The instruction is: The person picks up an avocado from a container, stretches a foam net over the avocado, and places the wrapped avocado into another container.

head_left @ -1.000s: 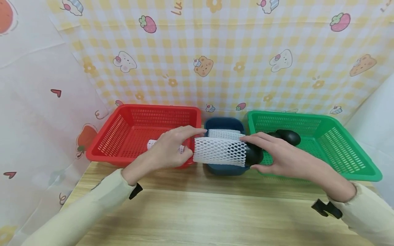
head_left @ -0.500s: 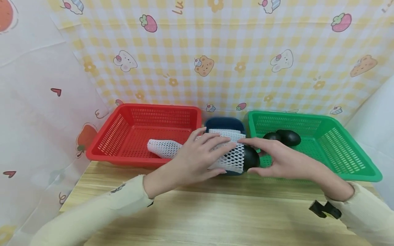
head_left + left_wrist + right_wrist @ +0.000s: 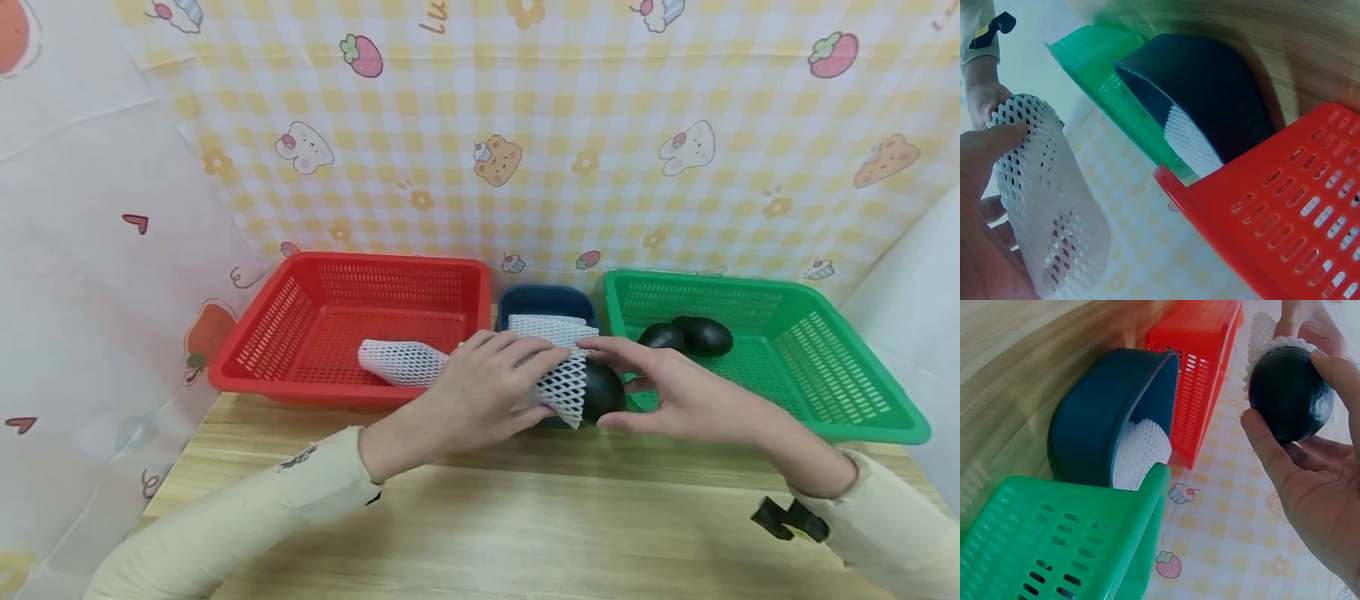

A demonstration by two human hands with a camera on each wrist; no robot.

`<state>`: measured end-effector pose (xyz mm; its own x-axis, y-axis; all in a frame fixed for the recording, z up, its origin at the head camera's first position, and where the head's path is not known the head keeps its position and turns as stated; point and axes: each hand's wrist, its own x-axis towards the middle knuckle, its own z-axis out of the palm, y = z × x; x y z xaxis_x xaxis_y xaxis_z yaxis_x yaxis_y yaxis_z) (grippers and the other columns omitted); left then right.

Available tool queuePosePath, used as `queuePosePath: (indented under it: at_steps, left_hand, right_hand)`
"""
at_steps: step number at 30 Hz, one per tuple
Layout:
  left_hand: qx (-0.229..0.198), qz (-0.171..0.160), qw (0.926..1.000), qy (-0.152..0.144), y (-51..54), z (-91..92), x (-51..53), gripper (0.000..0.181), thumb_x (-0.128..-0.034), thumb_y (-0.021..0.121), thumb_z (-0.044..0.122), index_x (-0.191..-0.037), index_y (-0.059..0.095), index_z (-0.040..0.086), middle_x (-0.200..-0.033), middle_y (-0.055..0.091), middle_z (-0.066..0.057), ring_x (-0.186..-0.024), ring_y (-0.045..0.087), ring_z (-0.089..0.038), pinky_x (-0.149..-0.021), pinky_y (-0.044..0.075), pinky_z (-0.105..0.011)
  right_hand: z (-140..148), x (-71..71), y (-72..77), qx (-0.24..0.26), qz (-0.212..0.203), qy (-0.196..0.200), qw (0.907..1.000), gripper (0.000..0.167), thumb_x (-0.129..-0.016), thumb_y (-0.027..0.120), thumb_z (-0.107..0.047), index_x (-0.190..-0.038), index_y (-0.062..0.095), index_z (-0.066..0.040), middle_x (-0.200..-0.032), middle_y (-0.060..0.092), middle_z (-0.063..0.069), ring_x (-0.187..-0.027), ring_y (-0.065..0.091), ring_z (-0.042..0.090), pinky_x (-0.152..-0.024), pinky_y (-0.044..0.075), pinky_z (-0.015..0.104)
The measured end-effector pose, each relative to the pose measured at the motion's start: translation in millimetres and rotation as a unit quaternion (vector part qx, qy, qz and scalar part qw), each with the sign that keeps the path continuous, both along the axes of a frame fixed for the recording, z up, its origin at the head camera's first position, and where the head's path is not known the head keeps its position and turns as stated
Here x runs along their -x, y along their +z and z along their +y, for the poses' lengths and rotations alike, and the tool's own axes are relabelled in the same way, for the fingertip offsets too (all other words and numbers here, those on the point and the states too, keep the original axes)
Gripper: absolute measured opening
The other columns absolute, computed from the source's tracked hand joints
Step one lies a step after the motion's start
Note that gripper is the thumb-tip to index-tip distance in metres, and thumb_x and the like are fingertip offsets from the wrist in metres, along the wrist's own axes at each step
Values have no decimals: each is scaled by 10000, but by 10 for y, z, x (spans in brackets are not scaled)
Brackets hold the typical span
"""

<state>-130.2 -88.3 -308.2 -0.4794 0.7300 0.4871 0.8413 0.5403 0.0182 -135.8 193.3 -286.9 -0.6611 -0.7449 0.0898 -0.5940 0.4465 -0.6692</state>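
Note:
In the head view, a white foam net sleeve [image 3: 564, 390] lies round a dark, glossy oval fruit that looks like an avocado [image 3: 602, 390]. The avocado's right end sticks out of the net. My left hand [image 3: 487, 387] grips the sleeve from the left, thumb below and fingers over the top. My right hand [image 3: 675, 392] holds the bare end of the avocado between thumb and fingers, as the right wrist view shows on the avocado [image 3: 1288, 394]. Both hands are above the front of a dark blue bin [image 3: 547, 296]. The sleeve's left part is hidden by my left hand.
More white foam nets [image 3: 551, 325] lie in the blue bin. The red basket [image 3: 262, 387] on the left holds a net-wrapped piece [image 3: 401, 362]. Two dark avocados [image 3: 703, 336] lie in the green basket [image 3: 885, 429] on the right. A patterned cloth hangs behind the wooden table [image 3: 525, 517].
My left hand has moved right, from the sleeve's left end to a grip over its middle. Sleeve, avocado and right hand have shifted slightly left. The wrapped piece in the red basket is now uncovered.

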Motion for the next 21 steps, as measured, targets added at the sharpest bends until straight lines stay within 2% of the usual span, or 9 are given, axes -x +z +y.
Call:
queuePosePath:
  at_steps: [2,5,9,14,18,21]
  left_hand:
    - [-85,-50,10000,11,1,-10,6,699,-813,853,414,-1392,603,112,-1328,624,-68,-1167,589,-239,-960,483,-378]
    - [-216,-116,9997,14,0,-22,23,689,-810,859,396,-1379,607,101,-1309,631,-71,-1143,603,-235,-953,500,-373]
    - [-306,-154,9994,26,4,-30,48,692,-810,862,396,-1374,601,91,-1293,632,-78,-1120,609,-226,-925,517,-359]
    - [-411,-138,9991,-34,25,-22,57,691,-811,861,397,-1364,597,78,-1272,633,-81,-1097,611,-215,-886,533,-343]
    - [-434,-112,9990,-85,46,8,48,702,-810,857,418,-1359,596,67,-1272,629,-85,-1097,614,-216,-875,544,-341]
    - [-448,-141,9988,-99,61,25,49,735,-795,867,431,-1367,588,64,-1291,618,-90,-1115,608,-219,-884,544,-338]
  right_hand:
    - [2,1,-6,83,4,-27,10000,827,-891,814,-289,-1567,351,-171,-1479,495,78,-1286,536,226,-898,539,319]
    - [-1,0,-23,296,69,-58,9995,860,-851,853,-163,-1554,359,-156,-1487,470,90,-1239,572,231,-891,543,324]
    - [-13,-8,-53,732,214,-135,9970,814,-801,858,-3,-1477,417,-111,-1428,489,99,-1127,648,209,-847,563,323]
    - [-8,-16,-80,1057,664,-182,9920,738,-773,847,55,-1393,469,-74,-1338,548,83,-1039,692,179,-798,578,318]
    - [-2,-27,-109,1196,1029,-117,9874,733,-759,826,114,-1394,496,-46,-1265,603,87,-950,715,164,-744,585,304]
    - [-9,-25,-130,1395,1116,32,9839,738,-758,803,156,-1411,511,-29,-1213,638,80,-909,726,162,-726,585,296]
